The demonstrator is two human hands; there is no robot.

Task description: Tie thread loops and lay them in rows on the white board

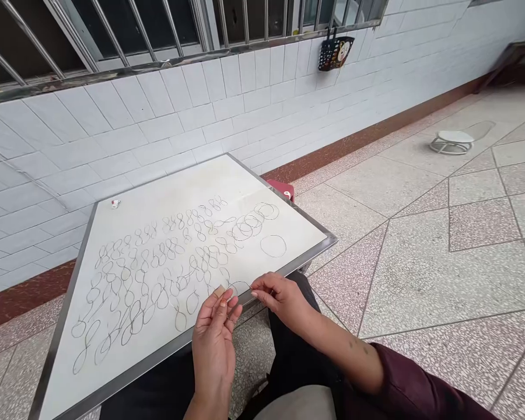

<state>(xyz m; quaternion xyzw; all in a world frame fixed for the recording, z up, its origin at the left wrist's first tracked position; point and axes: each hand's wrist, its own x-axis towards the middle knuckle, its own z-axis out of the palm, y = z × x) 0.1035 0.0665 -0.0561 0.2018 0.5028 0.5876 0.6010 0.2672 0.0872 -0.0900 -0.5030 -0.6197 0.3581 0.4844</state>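
1. Tiled wall [157, 114] behind a white table [179, 186] strewn with loops [136, 317].
2. Thin, curved wire [240, 283] at the table's near edge.
3. Right hand [284, 297] pinches its end; left hand [214, 338] pinches a tan scrap [219, 291].

Just one cam here, worn on the head, so you're looking out from the wearer's own spot — forward and down. The left hand [214, 344] and right hand [284, 297] sit low in the middle, pretty close up, over the lap [289, 350]. The table [179, 186] spreads out past them, then the wall [157, 134] cuts across at a slant. It's wide too — plenty of floor [420, 274] off to the right.
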